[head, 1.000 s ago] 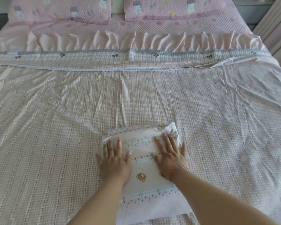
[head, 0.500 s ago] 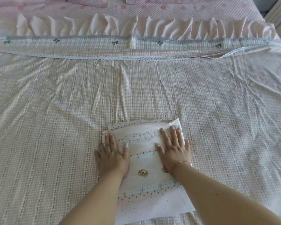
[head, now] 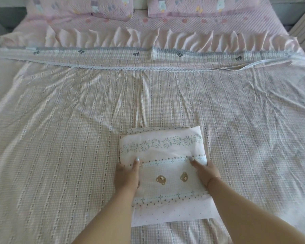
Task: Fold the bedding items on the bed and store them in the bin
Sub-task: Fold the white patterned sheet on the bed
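Your left hand (head: 128,175) and right hand (head: 205,170) have slid from pressing flat to gripping the folded bear-print pillowcase (head: 165,173) lying between them, thumbs on top; it looks ready to lift binward.

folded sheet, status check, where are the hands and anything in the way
Left hand and right hand grip the folded sheet at its side edges. Sheet flat on the bedspread. Nothing blocking; no bin in view.

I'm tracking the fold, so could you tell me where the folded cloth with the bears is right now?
The folded cloth lies low and centre in the head view on the striped bedspread, with the left hand and right hand gripping its side edges.
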A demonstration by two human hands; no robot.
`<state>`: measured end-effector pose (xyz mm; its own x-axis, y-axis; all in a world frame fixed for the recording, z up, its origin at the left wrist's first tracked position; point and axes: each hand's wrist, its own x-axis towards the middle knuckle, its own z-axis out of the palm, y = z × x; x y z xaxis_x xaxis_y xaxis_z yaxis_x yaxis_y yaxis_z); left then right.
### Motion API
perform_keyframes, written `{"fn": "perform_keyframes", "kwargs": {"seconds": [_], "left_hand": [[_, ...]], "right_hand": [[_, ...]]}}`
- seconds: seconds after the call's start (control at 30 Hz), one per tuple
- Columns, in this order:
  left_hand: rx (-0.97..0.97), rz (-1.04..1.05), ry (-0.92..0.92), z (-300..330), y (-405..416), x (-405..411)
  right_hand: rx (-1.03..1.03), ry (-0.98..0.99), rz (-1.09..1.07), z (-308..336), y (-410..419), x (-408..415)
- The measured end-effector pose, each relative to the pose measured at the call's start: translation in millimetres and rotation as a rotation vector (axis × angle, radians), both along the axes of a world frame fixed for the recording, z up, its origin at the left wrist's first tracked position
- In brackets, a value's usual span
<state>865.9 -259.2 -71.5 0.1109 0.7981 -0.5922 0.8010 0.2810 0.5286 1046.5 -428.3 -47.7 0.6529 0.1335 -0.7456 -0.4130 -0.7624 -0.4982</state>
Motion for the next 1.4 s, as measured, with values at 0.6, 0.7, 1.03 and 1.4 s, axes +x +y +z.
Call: {"fn": "perform_keyframes", "kwargs": {"seconds": [0.6,0.7,1.03,1.4], "left_hand": [[-0.171,0.186,-0.389,168.5,16.9,-93.7],[-0.142,0.166,-0.491,222.6,24.6,-124.4],[0.011,0.129,-0.638,331.0,4.2,-188.5],[0.068,0.185,-0.702,347.3,-35.0,-261.2]], "right_hand": [[0.277,0.072,-0.128,118.6,11.1,-65.1],[0.355,0.021,-0.103,171.1,24.4,-80.1],[0.519,-0.098,-0.098,288.6,-8.3,-144.4],[0.498,-0.165,-0.047,314.1,-47.8,-214.9]]}}
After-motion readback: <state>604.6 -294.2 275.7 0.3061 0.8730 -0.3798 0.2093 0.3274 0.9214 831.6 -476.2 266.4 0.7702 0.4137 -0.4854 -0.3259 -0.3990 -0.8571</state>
